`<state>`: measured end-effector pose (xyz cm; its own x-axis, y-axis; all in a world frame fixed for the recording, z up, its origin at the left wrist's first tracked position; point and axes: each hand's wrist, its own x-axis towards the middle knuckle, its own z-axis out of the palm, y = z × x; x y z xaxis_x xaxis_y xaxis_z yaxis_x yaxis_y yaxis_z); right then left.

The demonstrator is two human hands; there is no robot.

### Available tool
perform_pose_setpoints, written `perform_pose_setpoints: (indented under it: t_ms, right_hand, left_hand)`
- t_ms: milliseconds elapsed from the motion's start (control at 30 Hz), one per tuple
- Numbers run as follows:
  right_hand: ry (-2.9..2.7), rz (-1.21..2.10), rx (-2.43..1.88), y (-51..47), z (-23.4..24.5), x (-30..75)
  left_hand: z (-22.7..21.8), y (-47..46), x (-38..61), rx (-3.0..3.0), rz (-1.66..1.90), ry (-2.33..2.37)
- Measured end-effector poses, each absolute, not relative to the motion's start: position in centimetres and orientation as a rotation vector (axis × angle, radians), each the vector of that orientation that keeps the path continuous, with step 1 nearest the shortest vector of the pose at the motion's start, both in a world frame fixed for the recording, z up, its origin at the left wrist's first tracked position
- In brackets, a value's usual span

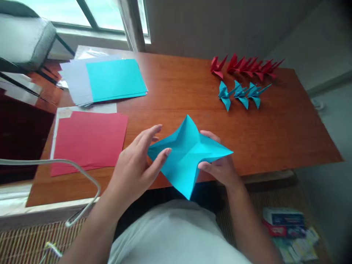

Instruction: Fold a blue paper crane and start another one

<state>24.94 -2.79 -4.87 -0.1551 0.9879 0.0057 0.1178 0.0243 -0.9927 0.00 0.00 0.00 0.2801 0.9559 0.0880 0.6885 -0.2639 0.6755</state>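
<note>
Right hand (224, 168): thumb on top, fingers beneath, clamped on the right side of one turquoise, four-pointed sheet of creased paper (184, 150). Left hand (136, 161): thumb and fingers stand apart around the sheet's left point; whether the thumb presses on the surface cannot be told. The sheet lies between the hands, above the near edge of the brown wooden table (176, 88), one point toward the body and one pointing away.

Below and right of the grip, box-shaped blue-and-red packs (286, 220) sit at floor level; their contents are not visible. Left of the grip, one pale, looped cable (88, 174) crosses the near table edge.

Just beyond the left hand and to its left: one stack of red rectangular paper (90, 137), sheet count not readable. Farther out on that side: one stack of turquoise rectangular paper (117, 79), set over pale lilac sheets (78, 82).

Beyond the grip and to its right: three folded turquoise paper birds (241, 94) in a row. Behind them: a row of folded red paper birds (244, 67), at least five; overlap prevents an exact count.
</note>
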Motion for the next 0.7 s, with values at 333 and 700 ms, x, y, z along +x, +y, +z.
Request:
perform_pose_setpoints:
  t_ms: [333, 700]
  right_hand:
    - [-1.287, 1.459, -1.065, -2.8, -5.2, 24.3]
    - [-1.289, 1.278, -1.402, -1.1, -4.9, 22.7]
  left_hand:
    - [1.6, 2.0, 3.1, 2.319, 0.403, 1.564]
    - [-0.3, 3.3, 2.6, 2.336, 0.471, 1.488]
